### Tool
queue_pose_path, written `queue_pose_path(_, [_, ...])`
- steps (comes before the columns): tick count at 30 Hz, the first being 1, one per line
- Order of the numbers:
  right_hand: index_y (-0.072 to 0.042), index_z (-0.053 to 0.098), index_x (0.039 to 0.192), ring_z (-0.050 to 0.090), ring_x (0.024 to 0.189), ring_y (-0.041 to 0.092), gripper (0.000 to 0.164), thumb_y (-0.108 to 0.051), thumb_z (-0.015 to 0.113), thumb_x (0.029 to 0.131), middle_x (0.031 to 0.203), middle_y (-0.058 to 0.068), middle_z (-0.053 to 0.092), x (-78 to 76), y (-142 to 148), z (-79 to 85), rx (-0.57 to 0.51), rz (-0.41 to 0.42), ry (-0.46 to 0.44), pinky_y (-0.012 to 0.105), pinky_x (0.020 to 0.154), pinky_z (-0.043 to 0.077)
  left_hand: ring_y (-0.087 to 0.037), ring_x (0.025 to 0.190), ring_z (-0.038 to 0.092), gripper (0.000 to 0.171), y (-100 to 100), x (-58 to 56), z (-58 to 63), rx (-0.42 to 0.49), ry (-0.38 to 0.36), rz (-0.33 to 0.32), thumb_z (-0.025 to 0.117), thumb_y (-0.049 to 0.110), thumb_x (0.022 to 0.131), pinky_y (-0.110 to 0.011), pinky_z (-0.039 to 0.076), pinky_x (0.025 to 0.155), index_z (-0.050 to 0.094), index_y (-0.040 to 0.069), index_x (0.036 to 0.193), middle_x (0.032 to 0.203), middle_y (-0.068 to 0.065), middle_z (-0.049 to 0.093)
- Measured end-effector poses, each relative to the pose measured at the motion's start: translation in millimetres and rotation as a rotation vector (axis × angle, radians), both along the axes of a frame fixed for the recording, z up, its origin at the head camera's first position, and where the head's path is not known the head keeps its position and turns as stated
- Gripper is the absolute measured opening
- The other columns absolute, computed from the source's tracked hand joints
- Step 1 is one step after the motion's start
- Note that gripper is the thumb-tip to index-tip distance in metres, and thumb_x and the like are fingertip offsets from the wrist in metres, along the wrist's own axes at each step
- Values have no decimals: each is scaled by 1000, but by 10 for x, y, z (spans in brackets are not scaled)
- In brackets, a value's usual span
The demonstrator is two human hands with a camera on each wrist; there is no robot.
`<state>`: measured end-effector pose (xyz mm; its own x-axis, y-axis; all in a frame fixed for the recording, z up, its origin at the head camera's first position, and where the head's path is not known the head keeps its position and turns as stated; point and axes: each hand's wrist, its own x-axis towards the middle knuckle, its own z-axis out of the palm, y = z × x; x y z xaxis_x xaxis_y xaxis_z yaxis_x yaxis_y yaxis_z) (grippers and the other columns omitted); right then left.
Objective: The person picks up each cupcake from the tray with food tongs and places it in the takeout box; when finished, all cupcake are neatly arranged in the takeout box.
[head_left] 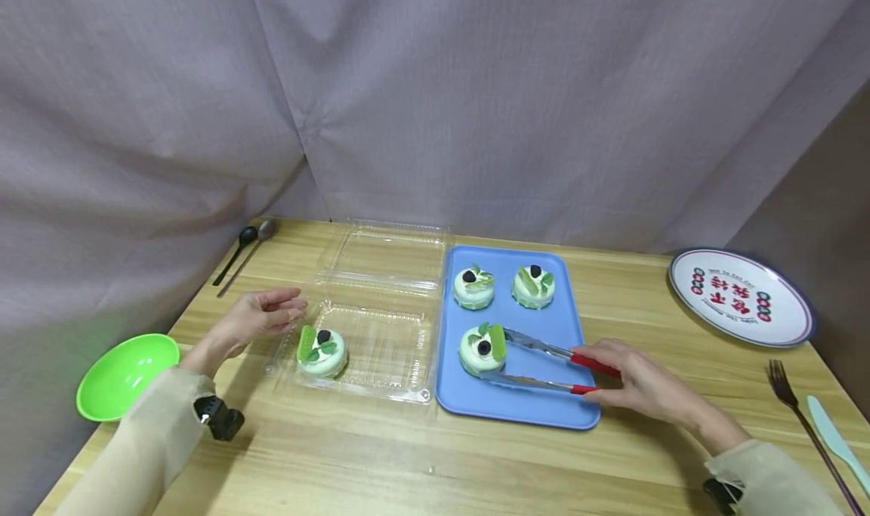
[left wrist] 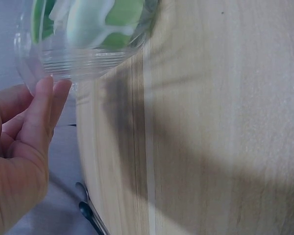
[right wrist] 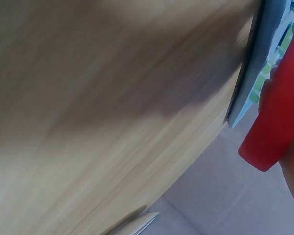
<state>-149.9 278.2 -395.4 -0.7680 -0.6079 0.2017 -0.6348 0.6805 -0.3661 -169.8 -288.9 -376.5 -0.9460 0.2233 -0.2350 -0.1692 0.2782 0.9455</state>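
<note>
In the head view my right hand (head_left: 639, 380) holds metal tongs (head_left: 542, 345) by their red grips. The tongs' tips lie on either side of a pale green cake (head_left: 476, 359), topped with a dark berry and a green slice, at the front left of a blue tray (head_left: 516, 410). Two similar cakes stand behind it, one left (head_left: 473, 295), one right (head_left: 532, 295). My left hand (head_left: 251, 321), fingers extended, is at the left edge of an opened clear plastic container (head_left: 387, 342). Inside that container's left part sits another cake (head_left: 328, 361).
At the left table edge stands a green bowl (head_left: 125, 376), with a black spoon (head_left: 246, 236) and a grey spoon (head_left: 265, 231) farther back. A white plate (head_left: 741, 297) with red characters lies right of the tray, behind a fork (head_left: 785, 391) and a pale knife (head_left: 836, 437).
</note>
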Motion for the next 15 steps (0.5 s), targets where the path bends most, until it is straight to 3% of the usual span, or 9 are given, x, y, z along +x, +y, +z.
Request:
queue_pose_path(4, [-8,66,123,55,94,-1,59,-29,87,71,106,-1,68,-4,-18,-13,-8,5,-14,23,73,55,8,91,63,58,15,-2,-1,6,-14,14,51,-3,97,-12,57,82,21,-18,146,143,-34,41])
queue_pose_path(9, [-6,66,121,55,93,1,60,-26,88,69,105,0,68,-13,-18,-56,-24,42,29,24,72,55,8,91,64,59,16,-6,-5,14,-22,22,51,-3,97,-12,57,81,22,-17,146,141,-30,46])
queue_pose_path(15, [-7,67,120,54,91,0,58,-25,88,69,104,0,68,4,-36,-74,-31,37,51,23,71,54,8,92,64,59,13,-7,-5,14,-28,24,51,-2,97,-12,57,82,22,-16,147,142,-29,45])
